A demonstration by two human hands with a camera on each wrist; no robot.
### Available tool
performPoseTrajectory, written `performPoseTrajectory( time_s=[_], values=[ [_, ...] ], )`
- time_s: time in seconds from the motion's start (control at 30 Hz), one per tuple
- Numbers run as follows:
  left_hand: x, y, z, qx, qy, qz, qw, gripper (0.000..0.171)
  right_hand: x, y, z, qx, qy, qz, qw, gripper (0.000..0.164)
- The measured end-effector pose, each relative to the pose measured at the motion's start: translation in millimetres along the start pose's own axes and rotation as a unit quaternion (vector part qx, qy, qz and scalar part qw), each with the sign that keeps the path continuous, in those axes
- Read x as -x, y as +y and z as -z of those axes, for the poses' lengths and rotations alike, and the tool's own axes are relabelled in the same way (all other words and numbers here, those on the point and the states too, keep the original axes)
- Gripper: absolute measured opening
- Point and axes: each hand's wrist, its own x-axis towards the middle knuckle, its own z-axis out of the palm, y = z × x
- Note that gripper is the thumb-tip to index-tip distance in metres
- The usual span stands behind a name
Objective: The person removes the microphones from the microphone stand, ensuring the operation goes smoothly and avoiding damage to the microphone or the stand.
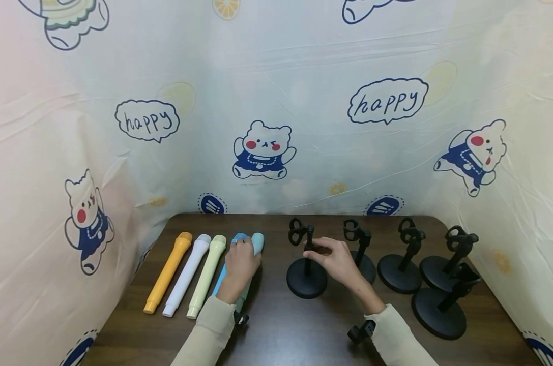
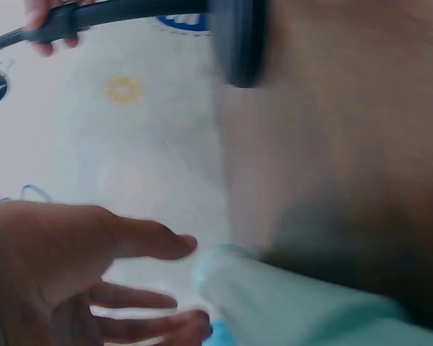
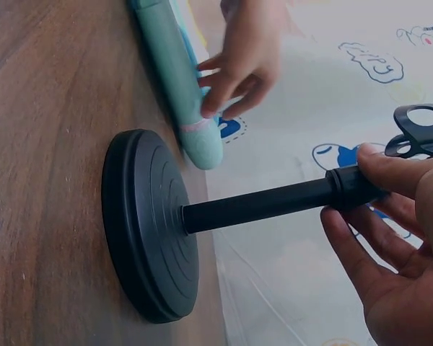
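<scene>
My left hand [image 1: 242,263] hovers over the teal microphone-shaped tube [image 1: 258,243] and the blue one [image 1: 220,280] beside it. In the left wrist view, its thumb and fingers are spread apart, close to the teal tube's rounded end. The right hand [image 1: 338,260] pinches the upper pole of a black desktop microphone stand [image 1: 306,279] between thumb and fingers, just below the clip. That stand is upright, its round base [image 3: 148,227] on the table. In the right wrist view, the left hand [image 3: 249,61] appears beside the teal tube.
Orange [image 1: 168,272], white [image 1: 186,274] and pale green [image 1: 206,277] tubes lie side by side on the table's left. Several more black stands are grouped at the right, among them one [image 1: 399,274] behind my right hand and one [image 1: 438,314] nearer the front. A patterned curtain surrounds the table.
</scene>
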Motion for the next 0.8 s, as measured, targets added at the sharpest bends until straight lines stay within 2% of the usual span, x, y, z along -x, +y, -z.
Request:
performPoseTrajectory(
  time_s=[0.1,0.17,0.2,0.27,0.33,0.4,0.5,0.57,0.6,0.67,0.8],
  values=[
    [-5.2,9.7,14.2,0.071,0.0,-0.008,0.9974,0.037,0,-1,0,0.0,-0.002,0.0,1.0,0.026],
    [-8.2,18.4,24.6,0.156,0.005,-0.02,0.9875,0.03,1,-2,0,0.001,-0.002,0.001,1.0,0.026],
    [-9.2,22.9,29.6,0.204,0.009,-0.029,0.9785,0.025,1,-2,0,0.003,-0.002,0.001,1.0,0.026],
    [-9.8,31.8,38.1,0.296,0.014,-0.049,0.9539,0.02,0,-3,0,0.007,-0.001,-0.001,1.0,0.026],
    [-8.7,40.3,45.8,0.38,0.006,-0.065,0.9228,0.019,0,-5,-1,0.012,-0.001,-0.006,1.0,0.026],
    [-6.3,47.6,51.6,0.445,-0.015,-0.078,0.8919,0.024,0,-7,-2,0.013,-0.003,-0.014,1.0,0.027],
    [-3.1,56.2,56.7,0.516,-0.062,-0.095,0.8491,0.035,1,-10,-3,0.011,-0.006,-0.026,1.0,0.029],
    [-1.8,60.5,57.9,0.538,-0.088,-0.106,0.8316,0.041,1,-11,-3,0.011,-0.006,-0.032,0.999,0.03],
    [-1.7,62.6,58.0,0.544,-0.096,-0.111,0.8262,0.044,1,-11,-4,0.013,-0.006,-0.034,0.999,0.031],
    [-2.0,66.4,56.9,0.542,-0.108,-0.118,0.8249,0.05,2,-12,-4,0.017,-0.004,-0.041,0.999,0.033],
    [-3.9,72.6,52.0,0.529,-0.112,-0.113,0.8338,0.056,2,-13,-5,0.032,0.007,-0.047,0.998,0.039]
  ],
)
